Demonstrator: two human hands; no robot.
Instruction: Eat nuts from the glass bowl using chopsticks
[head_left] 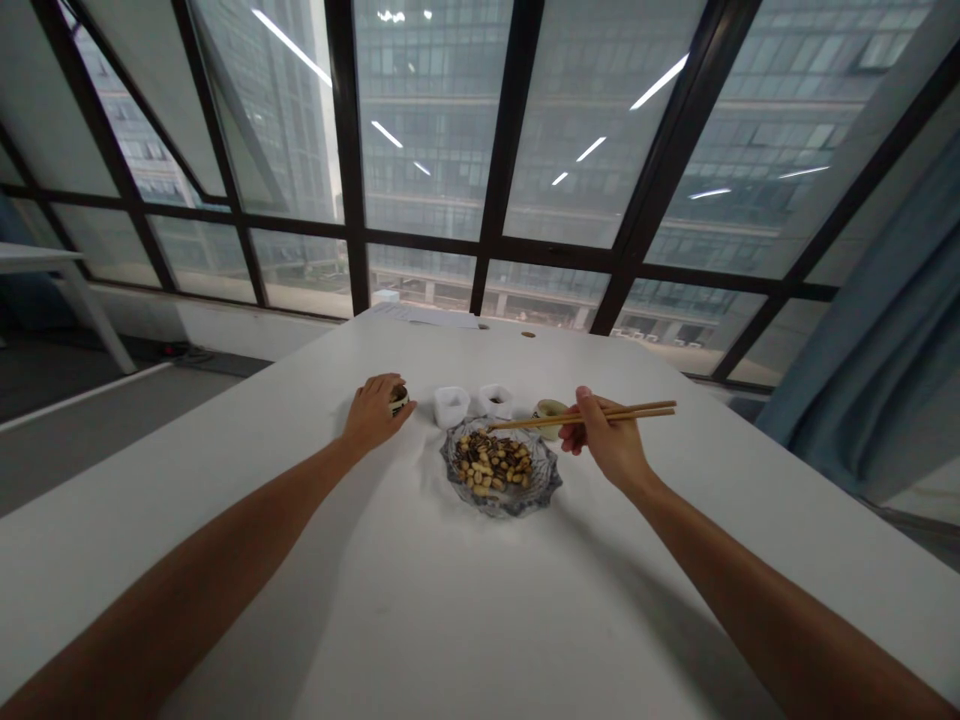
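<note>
A glass dish [501,468] full of mixed pale and dark beans sits in the middle of the white table [420,600]. My right hand [604,438] grips a pair of wooden chopsticks [592,414], whose tips hover over the dish's far rim. My left hand [373,410] curls over a small round cup [399,401] at the dish's left. Behind the dish stand two small white cups [451,405] [495,400] and a small beige cup [550,410], which the chopsticks partly cross.
Papers [424,313] lie at the table's far edge below a wall of dark-framed windows. Another white table [45,262] stands far left. A blue curtain [885,370] hangs at the right.
</note>
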